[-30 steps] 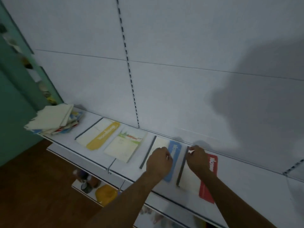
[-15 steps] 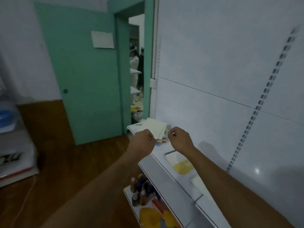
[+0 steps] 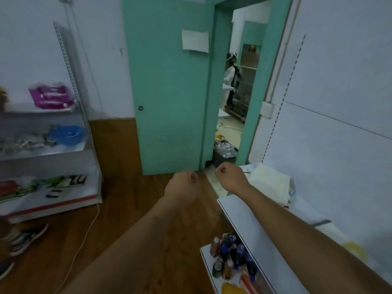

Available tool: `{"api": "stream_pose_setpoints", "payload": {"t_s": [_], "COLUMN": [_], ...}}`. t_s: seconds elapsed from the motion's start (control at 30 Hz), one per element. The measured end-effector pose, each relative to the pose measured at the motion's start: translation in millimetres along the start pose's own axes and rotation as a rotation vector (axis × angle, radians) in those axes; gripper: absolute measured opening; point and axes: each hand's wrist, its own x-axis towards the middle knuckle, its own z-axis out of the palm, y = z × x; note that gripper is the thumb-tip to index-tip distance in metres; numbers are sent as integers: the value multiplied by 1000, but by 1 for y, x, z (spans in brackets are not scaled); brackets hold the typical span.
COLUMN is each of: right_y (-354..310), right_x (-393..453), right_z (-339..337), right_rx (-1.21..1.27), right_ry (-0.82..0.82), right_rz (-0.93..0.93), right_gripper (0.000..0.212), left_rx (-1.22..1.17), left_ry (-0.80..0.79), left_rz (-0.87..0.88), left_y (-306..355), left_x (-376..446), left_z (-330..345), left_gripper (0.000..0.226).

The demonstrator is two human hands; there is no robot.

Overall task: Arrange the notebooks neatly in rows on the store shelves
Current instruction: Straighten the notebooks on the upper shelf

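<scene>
Teal paint covers the door (image 3: 169, 92) and the frame beside it, straight ahead of two bare arms stretched out over the wooden floor (image 3: 127, 219). The left hand (image 3: 182, 188) is curled into a loose fist with nothing in it, held in the air in front of the door's lower edge. The right hand (image 3: 230, 177) is curled the same way, holding nothing, just beside the near corner of the white shelf (image 3: 239, 211). The two fists are near each other but apart. A pile of cream notebooks (image 3: 270, 183) lies at the far end of that shelf, against the white back panel (image 3: 339, 102), just beyond the right wrist. Another notebook (image 3: 331, 227) with a dark spine lies flat further along the shelf, partly hidden by the right forearm. Small bottles (image 3: 231, 257) crowd the lower shelf below. Across the room a metal rack holds a blue bowl (image 3: 66, 134) and a purple packet (image 3: 52, 96)
</scene>
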Motion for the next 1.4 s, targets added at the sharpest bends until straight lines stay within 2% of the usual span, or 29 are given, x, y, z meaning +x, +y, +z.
{"api": "stream_pose_setpoints", "payload": {"t_s": [0.27, 0.47, 0.6, 0.73, 0.83, 0.93, 1.03, 1.17, 1.3, 1.4], "right_y": [0, 14, 32, 62, 86, 111, 134, 163, 187, 203], "right_x": [131, 204, 231, 253, 253, 237, 207, 155, 122, 109], "right_z": [51, 63, 62, 55, 41, 23, 11, 6, -3, -3], "right_rx": [17, 45, 36, 2, -43, -50, -65, -105, -240, -206], "right_ry": [-24, -25, 11, 112, 165, 265, 359, 487, 462, 425], "right_rz": [8, 67, 135, 286, 445, 618, 776, 959, 1126, 1197], "right_gripper": [19, 16, 23, 18, 25, 18, 19, 29, 48, 51], "left_rx": [75, 58, 58, 28, 3, -8, -65, -93, -68, -51], "left_ry": [-49, -107, -215, -334, -444, -549, -668, -829, -914, -955], "left_rz": [-26, 38, 113, 226, 317, 399, 433, 449, 392, 318], "left_y": [-35, -36, -36, -27, -12, 9, 30, 47, 59, 65], "left_x": [129, 224, 271, 318, 339, 346, 342, 321, 306, 300], "left_z": [2, 19, 43, 76, 101, 126, 151, 184, 207, 223], "left_gripper": [21, 14, 15, 21, 14, 13, 19, 13, 27, 32]}}
